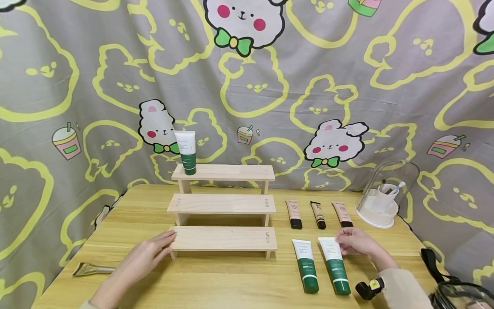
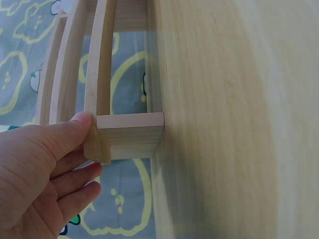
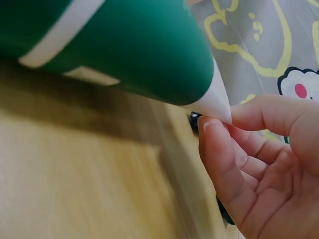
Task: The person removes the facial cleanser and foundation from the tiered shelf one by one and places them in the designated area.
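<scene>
A three-tier wooden display stand point(image 1: 224, 238) is on the table. My left hand point(image 1: 143, 255) grips the left end of its lowest board; in the left wrist view the thumb point(image 2: 82, 118) lies against the board's edge, the other fingers beside it. At the right, my right hand point(image 1: 360, 243) pinches the white flat end of a green-and-white squeeze tube point(image 1: 336, 270) between thumb and fingertips. Close up, that tube point(image 3: 144, 47) fills the upper right wrist view. A matching tube point(image 1: 307, 268) lies just left of it. A third green-and-white tube point(image 1: 187, 151) stands upright on the top tier's left end.
Behind the green tubes lie two pink tubes point(image 1: 294, 213) and a slim beige tube point(image 1: 318, 213). A clear-domed brush holder point(image 1: 380, 204) stands at the back right. A flat brush point(image 1: 92, 269) lies front left; a black-strapped clear item point(image 1: 461, 292) sits front right.
</scene>
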